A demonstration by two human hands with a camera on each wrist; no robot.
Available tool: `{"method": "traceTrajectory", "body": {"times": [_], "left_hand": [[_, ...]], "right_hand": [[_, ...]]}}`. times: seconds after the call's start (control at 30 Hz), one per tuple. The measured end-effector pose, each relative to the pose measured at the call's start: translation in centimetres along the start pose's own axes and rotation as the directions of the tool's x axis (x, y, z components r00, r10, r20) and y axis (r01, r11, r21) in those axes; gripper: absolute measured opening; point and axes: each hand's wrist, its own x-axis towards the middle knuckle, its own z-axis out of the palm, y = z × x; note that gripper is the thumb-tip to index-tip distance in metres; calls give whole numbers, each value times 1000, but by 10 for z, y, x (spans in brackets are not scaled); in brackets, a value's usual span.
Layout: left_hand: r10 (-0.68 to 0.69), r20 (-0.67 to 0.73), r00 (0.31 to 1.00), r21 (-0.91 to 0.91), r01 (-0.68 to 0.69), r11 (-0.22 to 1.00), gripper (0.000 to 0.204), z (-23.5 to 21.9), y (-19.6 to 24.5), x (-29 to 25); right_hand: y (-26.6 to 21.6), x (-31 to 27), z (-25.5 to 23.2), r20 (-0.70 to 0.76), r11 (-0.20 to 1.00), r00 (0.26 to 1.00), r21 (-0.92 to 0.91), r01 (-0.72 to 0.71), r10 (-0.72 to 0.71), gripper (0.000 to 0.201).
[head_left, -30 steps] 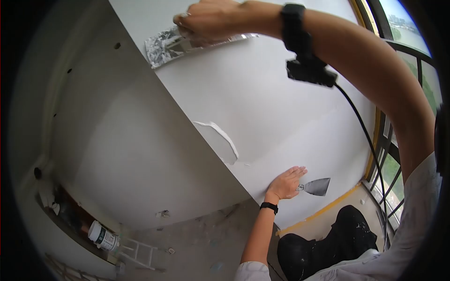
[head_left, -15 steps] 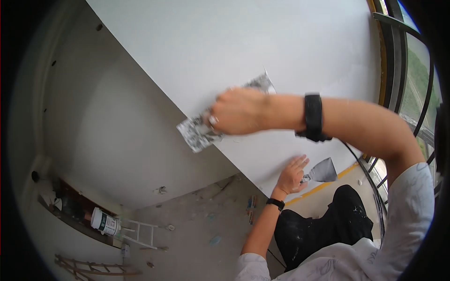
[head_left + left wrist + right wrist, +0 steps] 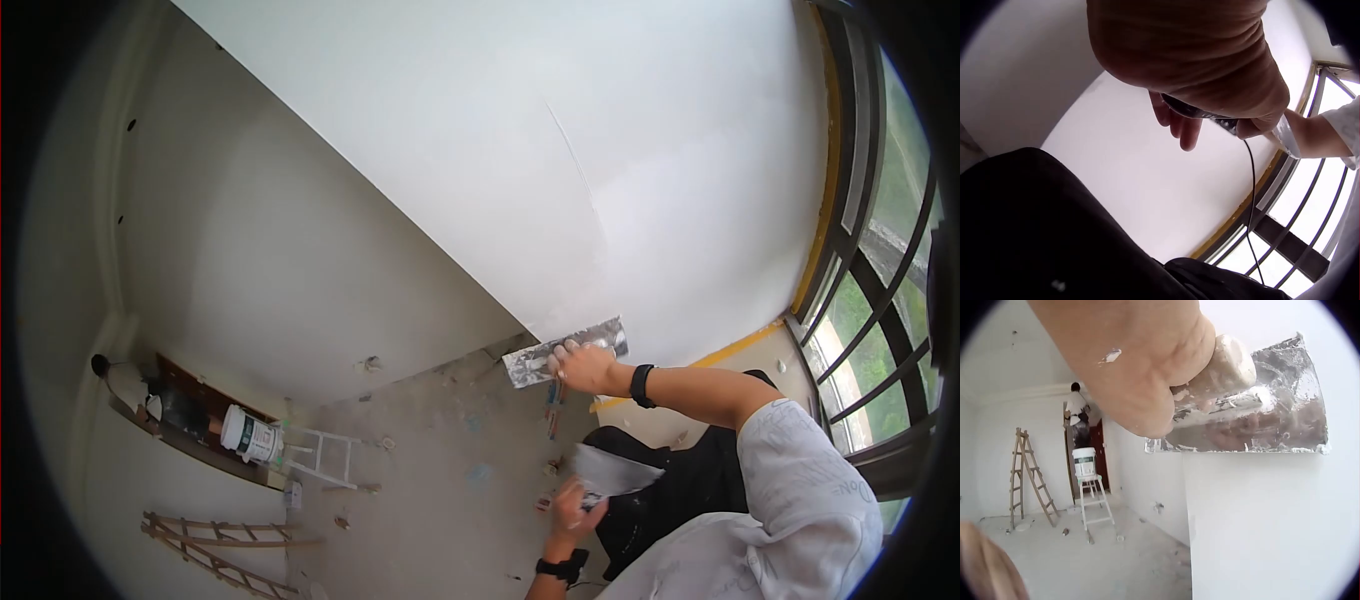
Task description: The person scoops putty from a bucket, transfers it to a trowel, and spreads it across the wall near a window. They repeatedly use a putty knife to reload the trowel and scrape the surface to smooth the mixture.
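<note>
My right hand [image 3: 585, 368] grips the handle of a steel plastering trowel [image 3: 525, 370], its blade smeared with white putty. In the head view the trowel overlaps the lower end of the white wall [image 3: 470, 170], by its outer corner. The right wrist view shows the trowel's blade [image 3: 1297, 406] lying close along the wall, putty beaded on its edge. Lower down, my left hand [image 3: 570, 515] holds a putty knife [image 3: 615, 472] in front of the dark trousers, its wide blade pointing right. A thin raised putty line [image 3: 570, 145] runs down the wall.
Barred windows [image 3: 880, 330] line the right side, with yellow tape [image 3: 740, 348] along the wall's foot. Across the room are a white bucket [image 3: 1084, 462] on a white step stool [image 3: 1095, 506], a wooden ladder [image 3: 1022, 469] and another person [image 3: 1076, 409] standing high up.
My right hand has swept the trowel down from the upper wall to its lower corner. The thick putty ridge is gone. My left hand has come off the wall with the putty knife.
</note>
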Motion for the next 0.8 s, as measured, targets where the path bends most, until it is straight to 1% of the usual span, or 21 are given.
{"method": "traceTrajectory", "body": {"times": [0.03, 0.1, 0.13, 0.17, 0.2, 0.23, 0.27, 0.3, 0.33, 0.37, 0.4, 0.43, 0.47, 0.5, 0.53, 0.57, 0.63, 0.67, 0.73, 0.77, 0.8], "left_hand": [[-76, -62, 995, -20, 75, 997, 23, -8, 8, -8], [-366, -128, 922, -96, 356, 930, 22, -13, 10, -30], [-540, -69, 839, -269, 506, 820, 22, -17, 20, -23], [-682, 28, 731, -423, 626, 655, 23, -23, 31, -18], [-648, 83, 757, -532, 584, 614, 26, -20, 22, -18], [-604, 135, 786, -632, 537, 559, 31, -15, 11, -16], [-590, 149, 794, -656, 526, 542, 31, -11, 12, -6], [-493, 235, 838, -723, 490, 487, 37, -8, 15, 12], [-378, 308, 873, -781, 459, 423, 43, 0, 20, 32], [-347, 322, 881, -795, 450, 407, 43, 9, 29, 50], [-294, 335, 895, -770, 440, 463, 46, 13, 39, 68], [-238, 346, 908, -743, 420, 522, 49, 16, 46, 83], [-164, 360, 918, -771, 392, 502, 46, 24, 47, 97], [-139, 365, 920, -779, 384, 497, 46, 29, 49, 109], [-124, 412, 903, -743, 411, 527, 44, 32, 49, 121], [-115, 455, 883, -705, 436, 559, 43, 35, 52, 131], [-131, 469, 873, -700, 458, 548, 38, 45, 63, 145], [-118, 467, 876, -694, 446, 565, 37, 50, 68, 150], [-104, 473, 875, -690, 441, 574, 35, 55, 77, 157], [-79, 463, 883, -703, 420, 573, 34, 58, 81, 159], [-55, 452, 891, -717, 399, 572, 34, 60, 85, 162]], "right_hand": [[0, -10, 2, 14, 1000, 1000, -4, 4, -4, 30], [6, -32, -25, -18, 913, 956, 302, -275, 294, 24], [10, -46, -70, 32, 843, 923, 397, -363, 382, 19], [15, -61, -115, 61, 722, 901, 575, -384, 430, 19], [27, -73, -147, 98, 569, 874, 724, -390, 475, 18], [44, -85, -161, 26, 436, 874, 859, -268, 485, 24], [61, -100, -175, -43, 289, 858, 949, -124, 511, 30], [71, -114, -197, -39, 315, 852, 937, -151, 522, 30], [77, -129, -225, -26, 124, 854, 991, -44, 519, 31], [82, -142, -245, -24, -72, 858, 995, 71, 514, 32], [90, -160, -253, -198, 386, 756, 919, -78, 624, 28], [94, -172, -264, -213, 414, 745, 906, -92, 632, 28], [90, -181, -285, -121, 217, 857, 976, 11, 501, 25], [87, -188, -300, -62, -14, 941, 997, 70, 332, 21], [85, -188, -308, -191, 111, 954, 979, 169, 231, 18], [88, -190, -312, -193, 130, 968, 976, 173, 160, 23], [79, -205, -323, -181, 310, 977, 941, 139, 110, 23], [71, -208, -328, -177, 318, 977, 939, 132, 117, 23], [55, -207, -335, -173, 429, 975, 898, 97, 141, 20], [53, -207, -335, -166, 430, 975, 899, 87, 151, 20], [52, -208, -334, -157, 507, 980, 859, 72, 126, 19]]}}
